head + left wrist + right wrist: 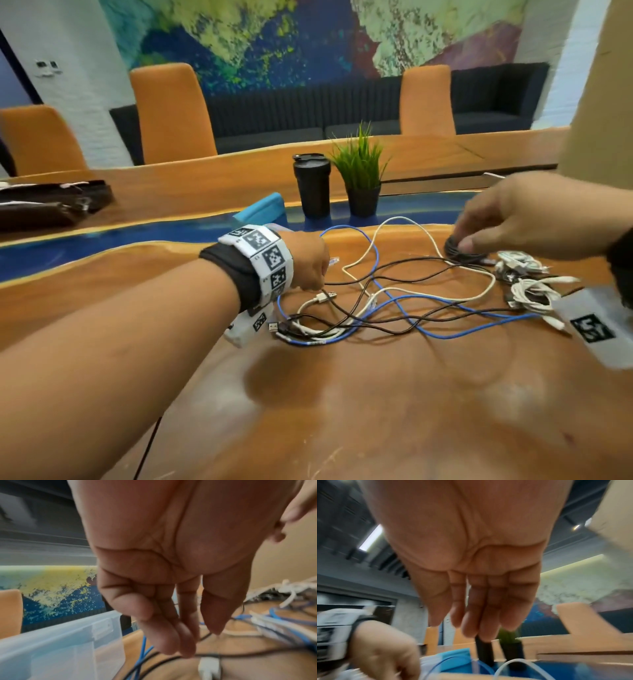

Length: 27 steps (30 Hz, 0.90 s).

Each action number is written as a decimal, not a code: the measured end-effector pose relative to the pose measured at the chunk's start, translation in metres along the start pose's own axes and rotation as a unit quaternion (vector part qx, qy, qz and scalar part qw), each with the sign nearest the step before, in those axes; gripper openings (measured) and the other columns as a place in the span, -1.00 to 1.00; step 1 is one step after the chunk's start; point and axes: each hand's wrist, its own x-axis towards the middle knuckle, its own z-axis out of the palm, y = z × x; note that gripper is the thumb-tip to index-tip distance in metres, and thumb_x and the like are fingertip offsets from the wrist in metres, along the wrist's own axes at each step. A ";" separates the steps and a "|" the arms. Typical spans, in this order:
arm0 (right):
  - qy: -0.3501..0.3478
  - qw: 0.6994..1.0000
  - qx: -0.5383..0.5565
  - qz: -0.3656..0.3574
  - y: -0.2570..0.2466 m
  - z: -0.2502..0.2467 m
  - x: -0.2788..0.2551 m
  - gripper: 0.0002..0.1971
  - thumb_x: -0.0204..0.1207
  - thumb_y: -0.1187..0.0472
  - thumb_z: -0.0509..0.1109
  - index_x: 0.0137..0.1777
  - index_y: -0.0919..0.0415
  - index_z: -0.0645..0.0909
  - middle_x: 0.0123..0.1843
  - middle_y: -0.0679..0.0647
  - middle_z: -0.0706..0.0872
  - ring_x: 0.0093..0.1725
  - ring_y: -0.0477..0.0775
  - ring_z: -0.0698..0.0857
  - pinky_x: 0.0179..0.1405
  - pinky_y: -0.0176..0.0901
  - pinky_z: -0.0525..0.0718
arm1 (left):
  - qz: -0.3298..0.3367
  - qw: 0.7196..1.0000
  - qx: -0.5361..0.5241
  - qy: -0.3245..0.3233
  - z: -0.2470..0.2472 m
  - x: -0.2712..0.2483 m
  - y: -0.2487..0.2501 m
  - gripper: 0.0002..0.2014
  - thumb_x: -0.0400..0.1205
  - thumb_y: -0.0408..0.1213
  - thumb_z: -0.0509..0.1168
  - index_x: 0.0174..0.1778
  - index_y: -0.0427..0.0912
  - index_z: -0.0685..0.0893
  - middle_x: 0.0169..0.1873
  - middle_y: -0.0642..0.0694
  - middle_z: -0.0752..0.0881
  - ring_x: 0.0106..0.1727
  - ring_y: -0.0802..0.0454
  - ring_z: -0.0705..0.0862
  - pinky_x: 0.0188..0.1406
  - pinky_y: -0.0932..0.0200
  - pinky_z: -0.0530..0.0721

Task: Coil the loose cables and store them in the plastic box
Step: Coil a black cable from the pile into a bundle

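Wooden bench [376, 411] at frame center carries the tangled loose cables [394, 301]; plastic box [60, 649] sits lower left in the left-wrist view. Your left hand [310, 260] and right hand [520, 219] are both slack-fingered, gripping nothing, so lifting one strand could drag the knot along.

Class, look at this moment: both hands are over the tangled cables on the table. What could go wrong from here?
1. The blue cable, white cable and black cable cross each other; pulling one may drag or knot the rest.
2. The right hand reaches for the black coil; a snagged strand could undo it.
3. Dragged cables could topple the cup or plant.
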 end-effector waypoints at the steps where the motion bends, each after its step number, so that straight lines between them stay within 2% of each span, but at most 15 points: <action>1: -0.048 0.998 -0.007 -0.032 -0.018 0.006 -0.002 -0.89 0.42 -0.10 0.54 -0.09 -0.19 0.76 -0.20 -0.28 0.77 -0.16 -0.28 0.69 -0.03 -0.16 0.68 | -0.013 1.000 0.009 -0.016 0.005 0.002 0.002 -0.80 0.61 -0.10 0.35 -0.17 -0.15 0.77 -0.36 0.03 0.68 -0.21 -0.02 0.64 -0.22 0.17 0.54; 4: -0.161 0.978 -0.088 -0.100 -0.057 0.038 -0.003 -0.74 0.44 -0.15 0.50 0.11 -0.19 0.69 -0.21 -0.28 0.65 -0.20 -0.29 0.61 -0.13 -0.28 0.60 | -0.052 0.997 0.028 -0.047 0.022 0.004 0.006 -0.64 0.59 0.03 0.38 -0.40 -0.14 0.60 -0.45 -0.03 0.60 -0.27 -0.07 0.61 -0.23 0.10 0.61; 7: -0.204 0.955 -0.168 -0.133 -0.072 0.072 0.000 -0.66 0.49 -0.11 0.47 0.25 -0.15 0.63 -0.13 -0.23 0.58 -0.07 -0.11 0.59 -0.04 -0.15 0.63 | -0.070 0.997 0.027 -0.030 0.027 0.001 0.007 -0.66 0.61 0.01 0.36 -0.35 -0.15 0.59 -0.41 -0.05 0.59 -0.25 -0.06 0.61 -0.25 0.11 0.60; 9: -0.200 0.954 -0.190 -0.118 -0.069 0.078 -0.001 -0.68 0.52 -0.06 0.44 0.26 -0.11 0.63 -0.02 -0.15 0.64 0.03 0.01 0.64 0.04 -0.05 0.68 | -0.055 0.998 0.012 0.012 0.021 -0.006 0.005 -0.70 0.62 0.03 0.35 -0.15 -0.17 0.70 -0.30 -0.06 0.67 -0.17 -0.08 0.65 -0.22 0.10 0.57; 12: -0.119 0.962 -0.225 -0.097 -0.056 0.075 0.002 -0.80 0.58 0.03 0.35 0.16 -0.02 0.64 0.06 -0.02 0.71 0.03 0.08 0.67 0.04 0.01 0.72 | 0.021 0.996 -0.056 0.074 0.022 -0.013 0.004 -0.76 0.59 -0.07 0.41 0.12 -0.05 0.71 -0.02 -0.03 0.76 0.02 -0.05 0.68 -0.06 0.13 0.62; 14: -0.083 0.964 -0.240 -0.078 -0.051 0.076 0.008 -0.82 0.61 0.06 0.29 0.12 0.04 0.65 0.02 0.03 0.71 0.01 0.11 0.68 0.02 0.04 0.73 | 0.083 0.992 -0.065 0.066 0.030 -0.014 0.012 -0.70 0.54 -0.14 0.45 0.19 0.04 0.70 0.05 -0.02 0.72 0.06 -0.04 0.66 0.03 0.13 0.63; 15: -0.088 0.963 -0.243 -0.071 -0.052 0.077 0.013 -0.80 0.62 0.08 0.28 0.14 0.07 0.67 0.02 0.05 0.72 0.01 0.12 0.69 0.02 0.04 0.74 | 0.104 0.992 -0.047 0.050 0.035 -0.012 0.017 -0.72 0.52 -0.18 0.45 0.16 0.03 0.72 0.03 -0.04 0.72 0.06 -0.07 0.66 0.02 0.11 0.62; 18: -0.142 0.960 -0.236 -0.057 -0.062 0.086 0.026 -0.75 0.59 0.09 0.34 0.21 0.09 0.68 0.09 0.09 0.74 0.06 0.16 0.71 0.01 -0.03 0.73 | 0.130 0.991 -0.002 0.026 0.043 0.001 0.023 -0.95 0.46 -0.26 0.39 -0.20 -0.06 0.70 -0.19 -0.10 0.72 -0.13 -0.14 0.66 -0.21 0.17 0.48; 20: -0.162 0.956 -0.235 -0.061 -0.065 0.092 0.035 -0.77 0.58 0.07 0.36 0.17 0.08 0.69 0.06 0.09 0.75 0.05 0.17 0.70 -0.02 -0.04 0.71 | 0.124 0.990 -0.058 0.047 0.035 0.003 0.016 -0.94 0.43 -0.19 0.42 -0.23 -0.04 0.71 -0.26 -0.02 0.73 -0.17 -0.09 0.67 -0.05 0.08 0.64; 21: -0.154 0.959 -0.228 -0.060 -0.064 0.092 0.039 -0.81 0.59 0.08 0.34 0.12 0.08 0.70 0.01 0.07 0.74 0.02 0.16 0.69 -0.05 -0.04 0.69 | 0.120 0.986 -0.090 0.075 0.026 0.000 0.011 -0.93 0.46 -0.18 0.43 -0.16 0.00 0.76 -0.23 0.02 0.76 -0.13 -0.05 0.69 0.02 0.05 0.67; 22: -0.131 0.967 -0.212 -0.055 -0.062 0.089 0.042 -0.83 0.61 0.09 0.32 0.08 0.07 0.70 -0.06 0.05 0.72 -0.02 0.15 0.68 -0.06 -0.04 0.68 | 0.124 0.979 -0.118 0.111 0.016 -0.002 0.005 -0.92 0.53 -0.19 0.44 -0.10 -0.01 0.79 -0.20 0.03 0.76 -0.10 -0.02 0.70 0.02 0.10 0.66; 25: -0.003 0.994 -0.101 -0.032 -0.052 0.056 0.049 -0.83 0.65 0.06 0.31 0.00 0.06 0.71 -0.20 0.00 0.64 -0.06 0.12 0.64 -0.12 -0.10 0.57 | 0.136 0.949 -0.197 0.205 -0.024 -0.016 -0.014 -0.93 0.63 -0.23 0.43 -0.02 -0.11 0.78 -0.24 0.07 0.73 -0.17 0.11 0.67 -0.13 0.30 0.55; 27: 0.077 0.996 -0.025 -0.029 -0.048 0.023 0.052 -0.84 0.65 0.05 0.35 -0.05 0.08 0.72 -0.22 -0.02 0.64 -0.10 0.08 0.62 -0.13 -0.14 0.48 | 0.123 0.939 -0.212 0.243 -0.046 -0.020 -0.027 -0.92 0.65 -0.23 0.40 -0.01 -0.12 0.75 -0.19 0.04 0.76 -0.15 0.13 0.67 -0.10 0.28 0.55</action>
